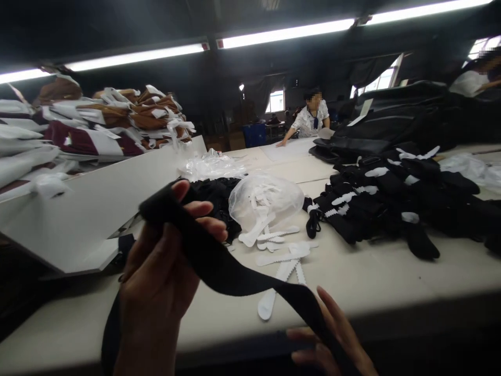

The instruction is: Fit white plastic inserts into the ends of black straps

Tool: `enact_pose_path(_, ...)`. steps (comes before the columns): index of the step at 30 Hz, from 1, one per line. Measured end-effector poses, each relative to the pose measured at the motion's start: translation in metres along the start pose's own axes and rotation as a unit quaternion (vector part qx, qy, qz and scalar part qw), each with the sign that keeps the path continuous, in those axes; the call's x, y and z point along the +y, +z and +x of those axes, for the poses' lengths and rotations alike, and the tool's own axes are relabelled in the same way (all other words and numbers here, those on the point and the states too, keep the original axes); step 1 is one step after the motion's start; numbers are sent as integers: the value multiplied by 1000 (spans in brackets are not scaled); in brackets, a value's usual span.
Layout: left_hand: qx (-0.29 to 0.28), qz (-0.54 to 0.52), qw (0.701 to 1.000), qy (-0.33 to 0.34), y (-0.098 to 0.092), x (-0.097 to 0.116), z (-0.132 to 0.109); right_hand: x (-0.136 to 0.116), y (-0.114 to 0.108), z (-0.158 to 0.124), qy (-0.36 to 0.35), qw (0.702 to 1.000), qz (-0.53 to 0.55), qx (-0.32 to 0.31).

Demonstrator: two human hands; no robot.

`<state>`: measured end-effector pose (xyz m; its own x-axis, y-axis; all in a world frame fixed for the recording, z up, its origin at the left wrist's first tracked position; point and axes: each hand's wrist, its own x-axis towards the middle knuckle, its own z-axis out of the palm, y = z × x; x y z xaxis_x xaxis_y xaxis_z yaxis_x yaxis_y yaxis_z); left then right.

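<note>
A long black webbing strap point(230, 271) is looped around the fingers of my left hand point(156, 277), which is closed on it. From there the strap sags and twists down to the right, and one end hangs behind my left wrist. Near the front edge of the table, my right hand point(348, 339) has its fingers apart, with the strap running loosely across them. White plastic strips with notched edges point(287, 256) lie on the table beyond the strap, beside an open clear bag point(270, 196) holding more of them.
Bundled black straps with white strips point(376, 198) are heaped on the right, before black bags point(391, 122). More black straps point(219, 196) lie behind my left hand. A white panel point(97, 209) borders wrapped brown and maroon goods point(113, 117). Another person point(311, 117) leans over the table's far end.
</note>
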<state>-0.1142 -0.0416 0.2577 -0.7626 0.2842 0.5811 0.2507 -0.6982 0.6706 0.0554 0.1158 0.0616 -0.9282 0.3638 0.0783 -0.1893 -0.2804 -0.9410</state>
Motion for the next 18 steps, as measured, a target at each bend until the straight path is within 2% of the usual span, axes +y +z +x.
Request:
enact_pose_path(2, 42, 3, 999, 6, 1, 10, -15, 7, 10, 7, 98, 984, 144, -31)
enact_pose_path(4, 90, -13, 996, -19, -3, 13, -29, 16, 14, 13, 186, 942, 247, -127)
enact_pose_path(6, 124, -37, 990, -48, -11, 11, -40, 23, 13, 16, 241, 903, 293, -204)
enact_pose_path(8, 143, -57, 986, -71, -19, 4, -48, 26, 7, 18, 265, 888, 303, -223)
enact_pose_path(10, 153, -52, 982, -101, -26, -10, -53, 22, 1, 18, 252, 896, 277, -239)
enact_pose_path(15, 179, -18, 951, -250, -43, -66, -64, -20, 4, 14, 212, 887, 105, -396)
enact_pose_path(18, 136, 29, 935, -326, -59, -93, -74, -58, 17, 8, 136, 910, -86, -382)
